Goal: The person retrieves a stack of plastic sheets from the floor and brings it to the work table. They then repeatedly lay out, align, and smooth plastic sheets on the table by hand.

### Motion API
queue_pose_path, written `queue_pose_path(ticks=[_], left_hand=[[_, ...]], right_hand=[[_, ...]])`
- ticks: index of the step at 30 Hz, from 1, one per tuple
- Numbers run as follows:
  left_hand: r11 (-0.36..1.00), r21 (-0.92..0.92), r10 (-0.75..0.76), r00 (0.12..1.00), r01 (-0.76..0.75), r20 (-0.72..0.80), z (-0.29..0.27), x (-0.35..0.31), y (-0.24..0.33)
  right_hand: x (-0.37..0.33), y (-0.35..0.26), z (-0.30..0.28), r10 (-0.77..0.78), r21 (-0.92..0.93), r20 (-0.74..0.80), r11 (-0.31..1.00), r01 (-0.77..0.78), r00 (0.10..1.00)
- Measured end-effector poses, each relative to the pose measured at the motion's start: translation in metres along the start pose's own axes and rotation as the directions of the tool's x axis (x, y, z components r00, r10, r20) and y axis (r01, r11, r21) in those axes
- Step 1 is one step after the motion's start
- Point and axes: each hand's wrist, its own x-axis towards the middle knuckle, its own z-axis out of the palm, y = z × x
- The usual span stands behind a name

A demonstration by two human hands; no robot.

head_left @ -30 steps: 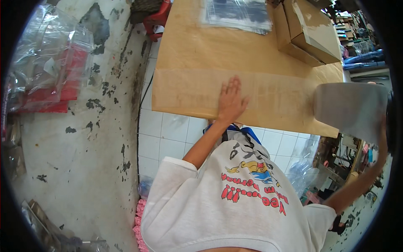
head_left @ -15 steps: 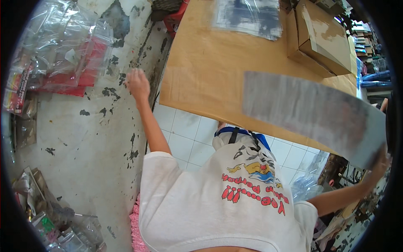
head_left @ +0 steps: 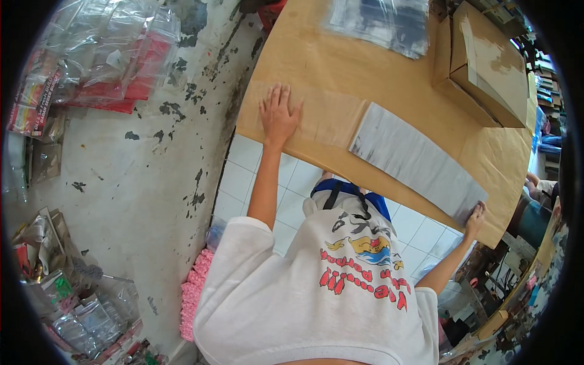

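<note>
A long grey strip, streaked and flat, lies slantwise along the near edge of the brown-covered table. Its right end is in my right hand, whose fingers are bent over the edge. To the left of the strip, a clear plastic sheet rests on the table, its right edge meeting or under the strip's left end. My left hand presses flat on that sheet with fingers spread, near the table's left edge.
A stack of clear plastic bags lies at the table's far side, beside a cardboard box. Plastic packaging hangs on the peeling wall at left. Bagged goods sit lower left. Another person's arm shows at far right.
The grey strip, raised and blurred in my right hand before, has come down onto the table. My left hand has moved right from beside the wall onto the clear sheet.
</note>
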Motion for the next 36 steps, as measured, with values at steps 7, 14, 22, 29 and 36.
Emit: queue_pose_path(ticks=[7,14,22,29,36], left_hand=[[0.991,0.131,-0.015,0.999,0.009,0.046,-0.012,-0.02,-0.004],[0.989,0.139,-0.046,0.998,0.052,-0.048,-0.005,0.013,0.003],[0.998,0.022,-0.065,0.996,0.064,0.054,-0.01,0.009,-0.002],[0.983,0.17,-0.082,0.996,0.076,0.029,0.003,-0.037,0.021],[0.998,0.063,-0.003,0.991,-0.005,0.131,-0.002,-0.005,-0.028]], right_hand=[[-0.016,0.001,0.012,0.037,0.272,-0.061,0.962,-0.019,0.997],[-0.023,-0.008,0.015,0.07,0.3,-0.078,0.953,-0.044,0.995],[-0.022,-0.025,0.018,0.076,0.169,-0.122,0.984,-0.055,0.99],[0.002,-0.051,0.012,-0.025,0.056,-0.194,0.998,0.036,0.981],[0.04,-0.143,0.05,-0.318,-0.478,-0.117,0.848,0.227,0.941]])
